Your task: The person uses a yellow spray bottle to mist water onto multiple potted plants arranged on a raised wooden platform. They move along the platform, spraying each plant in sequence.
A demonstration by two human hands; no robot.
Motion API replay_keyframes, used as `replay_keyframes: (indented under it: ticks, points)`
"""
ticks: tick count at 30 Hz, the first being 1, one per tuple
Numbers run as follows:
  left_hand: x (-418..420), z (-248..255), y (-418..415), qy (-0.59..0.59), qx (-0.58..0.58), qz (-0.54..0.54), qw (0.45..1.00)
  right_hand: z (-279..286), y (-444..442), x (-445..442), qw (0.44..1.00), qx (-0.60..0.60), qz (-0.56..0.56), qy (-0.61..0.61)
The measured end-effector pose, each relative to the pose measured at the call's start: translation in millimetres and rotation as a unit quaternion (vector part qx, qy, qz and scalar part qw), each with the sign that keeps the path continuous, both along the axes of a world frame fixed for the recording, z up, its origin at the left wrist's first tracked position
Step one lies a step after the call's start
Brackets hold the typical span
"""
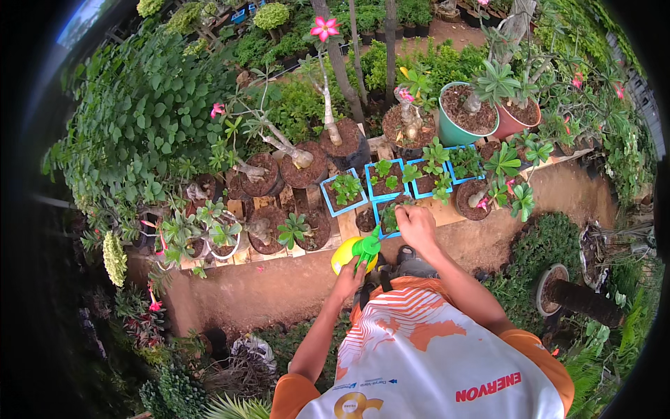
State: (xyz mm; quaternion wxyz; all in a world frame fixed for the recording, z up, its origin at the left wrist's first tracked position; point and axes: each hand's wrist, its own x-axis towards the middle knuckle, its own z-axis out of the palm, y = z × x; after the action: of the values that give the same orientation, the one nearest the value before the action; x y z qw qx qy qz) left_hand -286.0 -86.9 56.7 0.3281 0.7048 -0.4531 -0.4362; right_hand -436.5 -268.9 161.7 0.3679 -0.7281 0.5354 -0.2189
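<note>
My left hand (pixel 349 277) is wrapped around the green pump head (pixel 369 248) of a yellow spray bottle (pixel 345 254), held near the front edge of the slatted wooden bench. The green nozzle points towards a blue square pot (pixel 382 232) with a small leafy plant (pixel 389 217). Over that pot's right side is my right hand (pixel 417 226), fingers curled in; whatever they may pinch is hidden. Behind it, more blue-rimmed square pots hold green seedlings (pixel 346 189). A small round black pot (pixel 365 220) stands just left of the nearest blue pot.
Desert roses in round pots line the wooden bench (pixel 345 225) on both sides. A green pot (pixel 460 128) and a reddish pot (pixel 515 120) stand at the back right. A dirt path (pixel 235 293) runs along the bench's front. Dense plants border the path.
</note>
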Motion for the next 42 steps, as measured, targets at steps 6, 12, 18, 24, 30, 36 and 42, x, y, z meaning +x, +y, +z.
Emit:
replay_keyframes:
  ticks: [6,12,18,24,30,36,42]
  points:
    - [-33.9,21.3,-28.3,-0.003,0.012,0.001,1.0,-46.4,5.1,3.8,1.0,0.008,-0.026,-0.002]
    - [-43.1,20.2,-48.1,0.001,0.008,-0.044,0.999,-7.7,-18.4,-38.6,0.999,0.013,-0.033,-0.002]
    - [-70.6,18.5,-68.3,-0.039,-0.032,-0.058,0.997,-22.2,-31.8,-65.8,0.99,-0.03,-0.119,-0.07]
    - [-71.0,23.5,-74.7,-0.053,-0.004,-0.083,0.995,-55.8,-21.5,-68.1,0.992,0.009,-0.108,-0.067]
    - [-64.8,26.4,-81.1,-0.049,0.018,-0.076,0.996,-9.2,-41.0,-89.0,0.983,0.007,-0.152,-0.105]
    - [-77.3,48.0,-94.3,-0.096,0.033,-0.118,0.988,-66.8,-20.2,-65.9,0.986,0.026,-0.139,-0.091]
    - [-58.4,27.2,-71.3,-0.058,0.024,-0.085,0.994,-18.8,-30.0,-79.9,0.987,0.015,-0.128,-0.1]
